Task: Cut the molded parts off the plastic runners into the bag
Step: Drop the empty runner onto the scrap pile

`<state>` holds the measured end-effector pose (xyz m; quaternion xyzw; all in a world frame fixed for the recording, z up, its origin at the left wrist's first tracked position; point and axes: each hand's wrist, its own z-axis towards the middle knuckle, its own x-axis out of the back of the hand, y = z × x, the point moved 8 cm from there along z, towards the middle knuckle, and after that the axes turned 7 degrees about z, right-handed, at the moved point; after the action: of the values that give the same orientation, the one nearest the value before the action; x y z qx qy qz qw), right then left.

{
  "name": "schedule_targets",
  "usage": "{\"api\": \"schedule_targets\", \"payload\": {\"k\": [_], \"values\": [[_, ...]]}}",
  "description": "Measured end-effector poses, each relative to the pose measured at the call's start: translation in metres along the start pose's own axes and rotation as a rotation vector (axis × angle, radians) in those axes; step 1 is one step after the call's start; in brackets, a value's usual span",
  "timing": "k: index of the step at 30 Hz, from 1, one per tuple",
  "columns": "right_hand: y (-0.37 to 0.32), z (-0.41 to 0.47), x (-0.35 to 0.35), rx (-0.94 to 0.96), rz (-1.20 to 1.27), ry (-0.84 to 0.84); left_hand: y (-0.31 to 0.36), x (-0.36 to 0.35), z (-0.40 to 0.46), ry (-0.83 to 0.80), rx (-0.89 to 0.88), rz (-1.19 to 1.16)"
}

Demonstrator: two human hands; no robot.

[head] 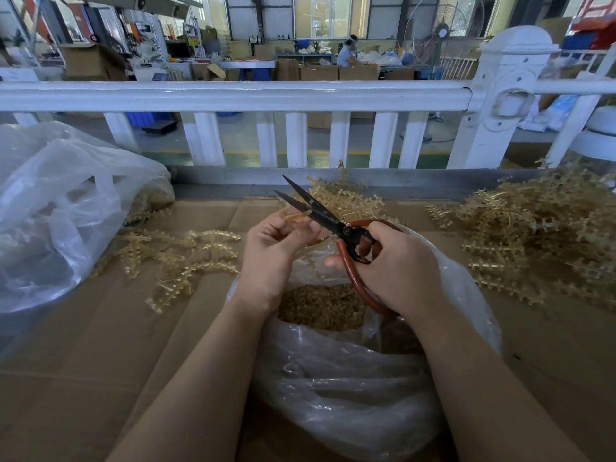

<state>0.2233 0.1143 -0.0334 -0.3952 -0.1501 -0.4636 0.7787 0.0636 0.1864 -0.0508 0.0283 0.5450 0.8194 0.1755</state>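
Note:
My left hand (273, 251) pinches a short amber plastic runner piece (297, 216) above the open clear bag (353, 378). My right hand (390, 265) grips the red-handled scissors (346, 230), whose black blades are spread apart and point up and left, right beside the runner piece. Inside the bag lies a heap of small amber cut parts (321, 306). Both hands hover over the bag's mouth.
A large pile of amber runners (546, 235) sits at the right, a smaller pile (343, 198) behind the hands, and loose runners (180, 258) at the left. A big clear bag (60, 208) bulges far left. A white railing (233, 95) borders the cardboard-covered table (100, 345).

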Motion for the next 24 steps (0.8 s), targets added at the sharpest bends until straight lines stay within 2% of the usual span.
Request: {"api": "schedule_targets", "payload": {"k": [4, 9, 12, 20, 24], "values": [[0.005, 0.001, -0.003, -0.049, 0.043, -0.015, -0.002, 0.001, 0.000, 0.017, 0.043, -0.063], [0.025, 0.001, -0.016, -0.295, 0.357, -0.113, -0.006, 0.005, 0.000, 0.046, 0.111, -0.086], [0.026, 0.002, -0.020, -0.360, 0.492, -0.143, -0.006, 0.003, -0.002, 0.036, 0.138, -0.040], [0.029, 0.001, -0.019, -0.516, 0.725, -0.090, -0.007, -0.001, -0.006, 0.009, 0.247, -0.030], [0.032, 0.002, -0.015, -0.562, 0.730, -0.060, -0.007, -0.001, -0.005, -0.016, 0.248, -0.040]]}}
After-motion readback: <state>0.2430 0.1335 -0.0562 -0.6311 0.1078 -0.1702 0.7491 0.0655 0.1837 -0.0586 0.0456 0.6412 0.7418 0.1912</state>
